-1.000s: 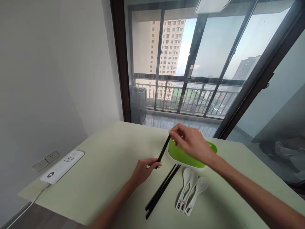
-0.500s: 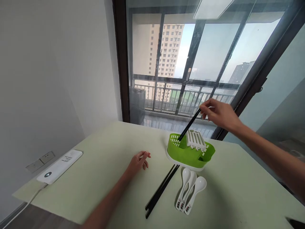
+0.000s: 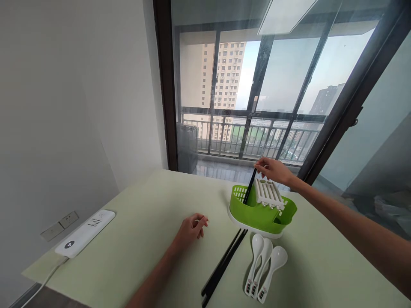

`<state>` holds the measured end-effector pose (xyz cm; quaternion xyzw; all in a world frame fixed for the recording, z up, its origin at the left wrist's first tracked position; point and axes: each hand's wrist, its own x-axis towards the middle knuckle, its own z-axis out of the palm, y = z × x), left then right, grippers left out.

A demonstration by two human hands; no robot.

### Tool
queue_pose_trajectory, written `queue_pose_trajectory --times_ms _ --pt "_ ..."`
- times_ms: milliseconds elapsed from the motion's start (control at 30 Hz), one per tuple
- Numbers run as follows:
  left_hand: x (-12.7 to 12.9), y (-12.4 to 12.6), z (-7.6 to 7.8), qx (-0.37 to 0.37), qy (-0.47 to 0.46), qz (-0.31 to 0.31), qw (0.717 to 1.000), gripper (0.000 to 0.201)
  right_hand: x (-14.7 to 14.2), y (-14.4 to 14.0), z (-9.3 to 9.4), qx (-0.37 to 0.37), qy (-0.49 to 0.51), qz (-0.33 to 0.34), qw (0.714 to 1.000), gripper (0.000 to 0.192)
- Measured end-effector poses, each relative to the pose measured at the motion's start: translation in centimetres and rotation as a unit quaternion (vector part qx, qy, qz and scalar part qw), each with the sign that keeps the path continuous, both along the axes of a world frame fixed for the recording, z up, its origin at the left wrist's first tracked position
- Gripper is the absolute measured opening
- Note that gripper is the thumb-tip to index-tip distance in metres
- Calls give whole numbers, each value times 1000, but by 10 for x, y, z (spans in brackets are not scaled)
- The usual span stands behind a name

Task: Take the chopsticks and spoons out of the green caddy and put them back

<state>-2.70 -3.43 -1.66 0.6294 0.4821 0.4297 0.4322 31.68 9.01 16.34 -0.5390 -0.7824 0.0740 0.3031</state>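
The right hand [image 3: 272,170], right of the frame's centre, pinches the top end of a black chopstick [image 3: 249,190] between thumb and fingertips. The chopstick stands steeply, almost upright, with its lower end down inside the left compartment of the green holder [image 3: 261,214], just beside the white slotted insert [image 3: 269,192]. The left hand [image 3: 192,226] rests on the pale green surface [image 3: 144,222] at lower centre, fingers loosely curled and holding nothing, well apart from the holder.

More black chopsticks [image 3: 224,265] lie in a bundle on the surface below the holder, running diagonally toward the bottom edge, and three white spoons [image 3: 265,267] lie side by side just right of them. A white power strip [image 3: 85,233] sits at the lower left, near the wall.

The step in hand looks to be dropping this one chopstick into the holder; it seems nearly seated. What the next move appears to call for is a plain release of the pinch so the stick leans against the compartment wall, then a reach down to the bundle, where one thin stick must be separated from its neighbours, since they lie touching.
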Motion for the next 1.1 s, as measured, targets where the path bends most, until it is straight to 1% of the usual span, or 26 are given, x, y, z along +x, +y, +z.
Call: queue_pose_trajectory --times_ms 67,133,200,233,267,300,333,400,467,533,567,633,700,733,767,833,1100 --pt "0 0 1 4 1 2 1000 45 1 -5 5 26 -6 -14 1000 16" --pt "0 -1 1 7 4 5 1000 44 -1 -17 13 61 -11 -23 998 21" --pt "0 -1 1 8 8 6 1000 42 -10 -37 20 89 -30 0 996 24" --pt "0 -1 1 8 11 6 1000 42 -16 -50 21 96 -46 27 994 24" --pt "0 -1 1 9 14 6 1000 41 -23 -65 22 111 -90 80 987 25" --pt "0 -1 1 10 18 8 1000 41 -31 -82 21 121 -138 138 973 25" --pt "1 -2 1 12 23 11 1000 40 -39 -98 17 119 -190 201 954 25" --pt "1 -2 1 17 37 15 999 40 -56 -130 4 110 -278 297 907 22" --pt "1 -2 0 21 45 17 999 39 -70 -156 -19 77 -342 332 876 15" --pt "1 -3 0 25 49 17 998 39 -80 -170 -50 57 -399 346 847 8" --pt "1 -3 0 26 50 17 998 39 -83 -173 -67 61 -416 346 839 6" --pt "0 -2 0 26 56 17 998 40 -87 -174 -100 84 -431 334 834 11" --pt "0 -2 0 22 61 18 998 40 -88 -171 -125 105 -432 332 832 10" --pt "0 -2 -1 21 61 19 998 40 -89 -169 -134 109 -432 333 831 9" --pt "0 -2 -1 20 61 20 998 40 -90 -167 -140 113 -431 337 830 8" --pt "0 -1 -2 23 60 21 998 40 -91 -164 -146 119 -427 346 827 7" --pt "1 -1 -4 33 62 15 997 37 -93 -159 -149 151 -406 375 820 13"
